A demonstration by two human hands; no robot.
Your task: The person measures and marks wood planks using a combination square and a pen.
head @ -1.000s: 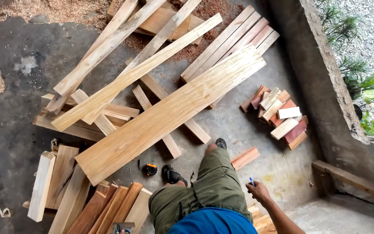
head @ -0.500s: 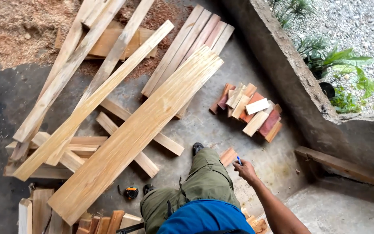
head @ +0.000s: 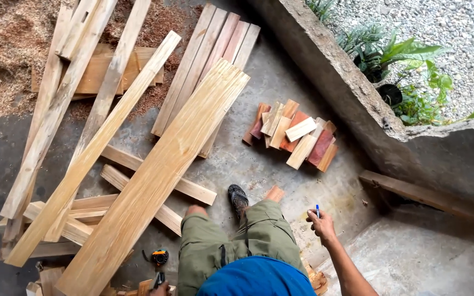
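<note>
Concrete floor [head: 281, 164] w/ planks; right hand [head: 321, 225] grips blue pen [head: 317, 210].

Concrete floor [head: 281, 82] under planks [head: 154, 181], offcuts [head: 294, 137].

No packages, labels, signs, screens

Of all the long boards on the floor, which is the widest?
The broad pale wooden plank running diagonally through the middle, its lower end beside the orange tape measure; every other board is a narrower strip.
</note>
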